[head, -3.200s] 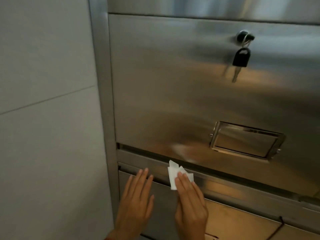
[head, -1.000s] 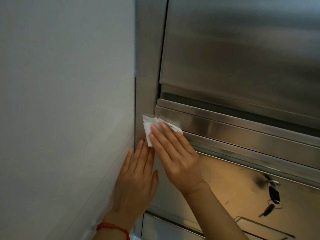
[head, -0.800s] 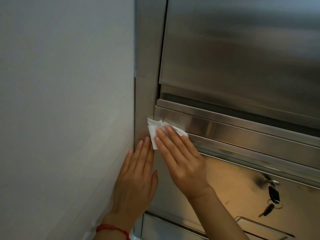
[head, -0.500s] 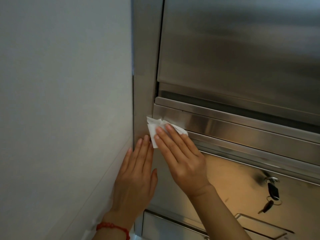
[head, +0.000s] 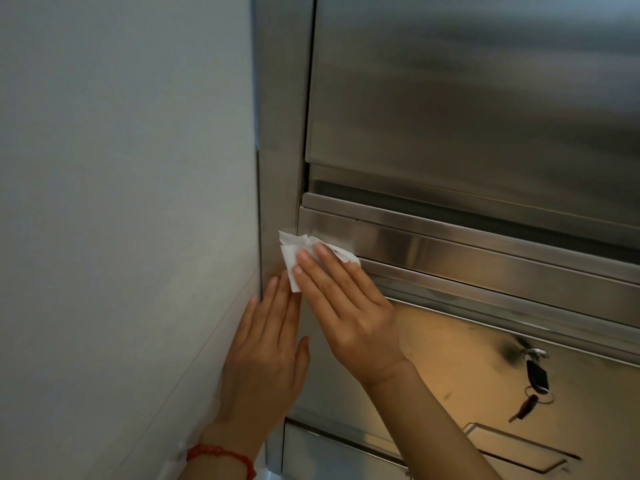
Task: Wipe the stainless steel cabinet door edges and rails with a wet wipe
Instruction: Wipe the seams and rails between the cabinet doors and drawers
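A crumpled white wet wipe (head: 292, 249) lies against the left end of a horizontal steel rail (head: 450, 251), where the rail meets the cabinet's vertical frame (head: 282, 133). My right hand (head: 349, 306) presses the wipe flat with straight fingers, the fingertips on the wipe. Just below and to the left, my left hand (head: 266, 355) rests flat on the frame and the lower door's left edge, fingers straight, holding nothing. A red cord is tied round the left wrist.
A grey-white wall (head: 121, 202) runs close along the cabinet's left side. Above the rail is a plain steel door (head: 467, 98). The lower door (head: 467, 375) carries a lock with hanging keys (head: 535, 379) and a recessed handle (head: 519, 448) at the lower right.
Since 3.2 s ago the view shifted up to a higher rail. Over the last second the right hand slid the wipe slightly right, then held it. The left hand stayed put.
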